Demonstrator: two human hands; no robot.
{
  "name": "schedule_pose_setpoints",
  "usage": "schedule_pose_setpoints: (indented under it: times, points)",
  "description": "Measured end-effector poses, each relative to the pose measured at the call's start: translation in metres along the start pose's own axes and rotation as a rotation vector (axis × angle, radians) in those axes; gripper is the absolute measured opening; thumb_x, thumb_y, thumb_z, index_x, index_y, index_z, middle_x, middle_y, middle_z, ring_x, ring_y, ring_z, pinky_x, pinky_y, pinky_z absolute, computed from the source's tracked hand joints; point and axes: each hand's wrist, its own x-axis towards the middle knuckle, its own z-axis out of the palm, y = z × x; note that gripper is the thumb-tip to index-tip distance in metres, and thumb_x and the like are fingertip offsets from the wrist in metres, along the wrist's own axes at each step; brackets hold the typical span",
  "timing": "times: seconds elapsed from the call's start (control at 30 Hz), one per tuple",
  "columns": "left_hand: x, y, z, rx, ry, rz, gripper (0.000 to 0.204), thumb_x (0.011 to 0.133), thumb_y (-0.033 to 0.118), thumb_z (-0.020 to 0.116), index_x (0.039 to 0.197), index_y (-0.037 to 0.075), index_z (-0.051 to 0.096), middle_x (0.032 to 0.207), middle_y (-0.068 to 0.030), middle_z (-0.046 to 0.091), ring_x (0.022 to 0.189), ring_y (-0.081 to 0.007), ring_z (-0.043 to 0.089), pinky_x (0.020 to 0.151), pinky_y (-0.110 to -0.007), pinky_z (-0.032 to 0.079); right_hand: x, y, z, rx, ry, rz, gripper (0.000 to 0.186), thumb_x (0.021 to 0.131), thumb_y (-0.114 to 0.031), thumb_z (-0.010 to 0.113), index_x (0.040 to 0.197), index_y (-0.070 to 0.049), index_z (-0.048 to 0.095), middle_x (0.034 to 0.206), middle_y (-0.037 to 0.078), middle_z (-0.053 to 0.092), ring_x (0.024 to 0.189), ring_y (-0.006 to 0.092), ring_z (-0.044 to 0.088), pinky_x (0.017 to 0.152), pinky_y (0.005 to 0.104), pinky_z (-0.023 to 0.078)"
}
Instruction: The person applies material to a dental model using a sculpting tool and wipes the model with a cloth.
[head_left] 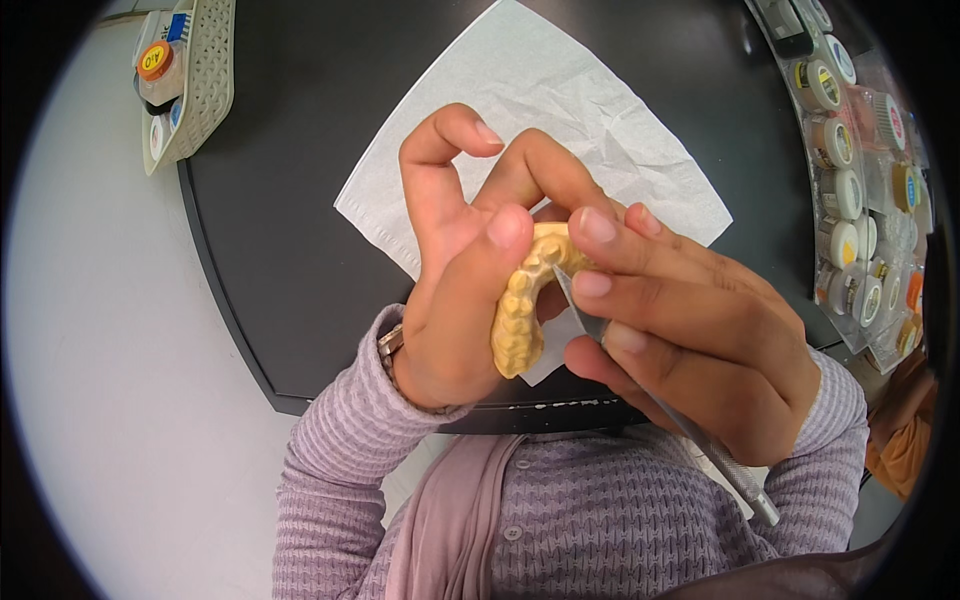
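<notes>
A yellow, horseshoe-shaped dental cast (517, 318) with a row of teeth is held up above the table's near edge. My left hand (450, 270) grips it from the left, thumb pressed on its outer side; two of its fingers are bent and raised. In my right hand (700, 330) is a slim metal carving knife (690, 428) with a knurled handle, held like a pen. Its pointed blade touches, or nearly touches, the inner side of the teeth near the front of the arch. My right fingertips cover part of the cast's right side.
A crumpled white paper napkin (600, 110) lies under my hands on the dark table (290, 200). At the far left stands a cream woven basket (212, 85) with small jars. Clear racks of round lidded jars (842, 195) line the right edge. Orange cloth (900, 450) shows at lower right.
</notes>
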Motion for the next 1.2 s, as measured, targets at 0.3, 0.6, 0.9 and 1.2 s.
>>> schedule_pose_setpoints:
  times: [0.3, 0.6, 0.9, 1.2]
  points:
    - [-0.003, -0.005, 0.013, 0.193, 0.081, 0.157, 0.034, 0.092, 0.028, 0.044, 0.117, 0.018, 0.023, 0.096, -0.0152, 0.045, 0.081, -0.0204, 0.049, 0.073, -0.03, 0.044, -0.002, 0.003, 0.007, -0.018, 0.078, -0.073, 0.032, 0.072, -0.001, 0.075, 0.091, 0.0, 0.049, 0.094, 0.016, 0.063, 0.099, 0.0382, 0.063, 0.086, 0.0464, 0.053]
    - [-0.002, -0.011, 0.011, 0.279, 0.04, 0.245, 0.037, 0.093, 0.031, 0.041, 0.118, 0.018, 0.017, 0.098, -0.0174, 0.046, 0.08, -0.0274, 0.055, 0.068, -0.037, 0.051, -0.005, 0.004, 0.002, 0.081, 0.004, -0.039, 0.036, 0.07, 0.002, 0.076, 0.094, -0.001, 0.049, 0.1, 0.016, 0.06, 0.103, 0.0394, 0.061, 0.09, 0.051, 0.049]
    - [-0.001, -0.001, -0.001, 0.195, -0.022, 0.11, 0.027, 0.096, 0.027, 0.037, 0.117, 0.017, 0.023, 0.098, -0.0153, 0.047, 0.085, -0.027, 0.056, 0.071, -0.035, 0.052, -0.001, 0.007, -0.011, 0.166, -0.13, 0.08, 0.04, 0.07, 0.007, 0.074, 0.1, -0.002, 0.049, 0.106, 0.016, 0.058, 0.107, 0.0398, 0.058, 0.092, 0.0523, 0.048]
    - [-0.002, -0.002, 0.004, 0.206, 0.012, 0.084, 0.027, 0.094, 0.026, 0.038, 0.115, 0.016, 0.023, 0.097, -0.015, 0.047, 0.088, -0.0263, 0.056, 0.071, -0.033, 0.052, -0.003, 0.003, -0.004, 0.11, -0.018, 0.03, 0.04, 0.069, 0.008, 0.074, 0.099, 0.0, 0.049, 0.102, 0.017, 0.059, 0.103, 0.04, 0.06, 0.087, 0.0503, 0.051]
